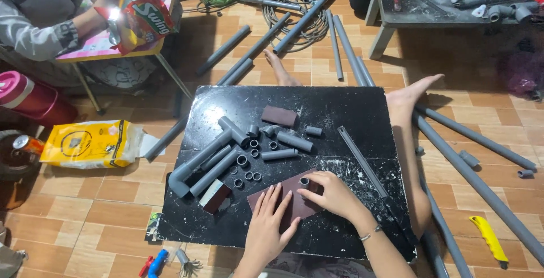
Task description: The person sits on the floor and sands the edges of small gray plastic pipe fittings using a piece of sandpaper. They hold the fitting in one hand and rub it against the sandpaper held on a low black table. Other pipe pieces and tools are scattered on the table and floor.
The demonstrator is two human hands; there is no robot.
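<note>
Right-hand fingers pinched together on small grey pipe ring, ring standing on brown sandpaper sheet just under fingertips. Left-hand fingers spread apart, flat, pressing same sheet beside ring. Sheet lies on black table. Loose grey rings and pipe pieces beyond left fingers. Long grey strip beyond right fingers.
</note>
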